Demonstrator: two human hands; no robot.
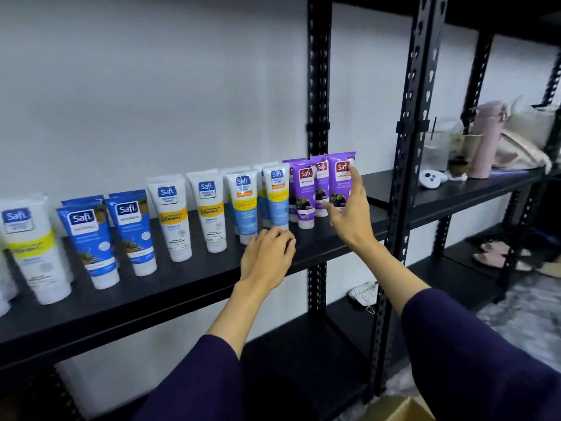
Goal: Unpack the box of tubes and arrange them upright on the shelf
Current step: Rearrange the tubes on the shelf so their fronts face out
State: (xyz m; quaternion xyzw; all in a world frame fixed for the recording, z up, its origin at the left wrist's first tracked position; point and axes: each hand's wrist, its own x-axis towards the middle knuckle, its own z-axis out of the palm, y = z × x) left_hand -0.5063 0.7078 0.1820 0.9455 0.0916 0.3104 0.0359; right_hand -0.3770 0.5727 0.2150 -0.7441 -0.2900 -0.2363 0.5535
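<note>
While my left hand (267, 253) rests curled on the matte shelf (170, 287), my right hand (349, 208), fingers spread, touches the glossy purple tube (341, 180).

2 bare hands, left (267, 253) and right (353, 214), forearms uncovered; loose dark purple sleeves (485, 354) pushed back, filling lower right of frame.
</note>
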